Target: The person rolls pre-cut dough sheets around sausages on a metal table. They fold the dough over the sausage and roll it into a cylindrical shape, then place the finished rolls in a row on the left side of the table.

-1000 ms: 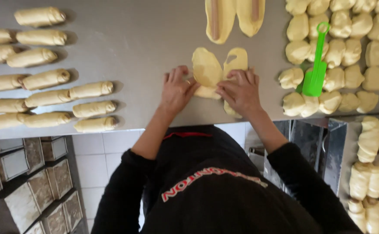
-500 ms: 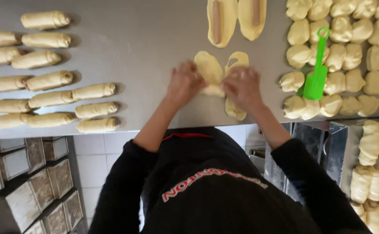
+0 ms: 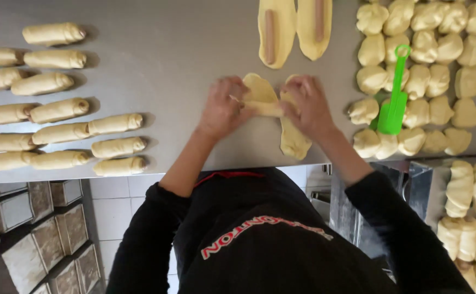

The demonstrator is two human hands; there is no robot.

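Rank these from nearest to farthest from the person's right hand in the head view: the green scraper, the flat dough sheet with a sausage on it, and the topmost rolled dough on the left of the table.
From the right hand:
1. Flat dough sheet with a sausage, just above the hand in the picture.
2. Green scraper, off to its right among the dough balls; the gap from the first is small.
3. Topmost rolled dough, far across the table at the left.

— What sort of place is shown here?

— A bakery's production kitchen is shown. A long stainless steel worktable [image 3: 156,49] is seen, with rows of rolled dough sticks [image 3: 58,111] laid out on one side and a heap of portioned dough lumps [image 3: 428,54] on the other.

— What else is it shown by?

— Battered metal loaf tins [image 3: 36,239] are stacked below the table, and a green plastic dough scraper [image 3: 395,106] is laid among the lumps.
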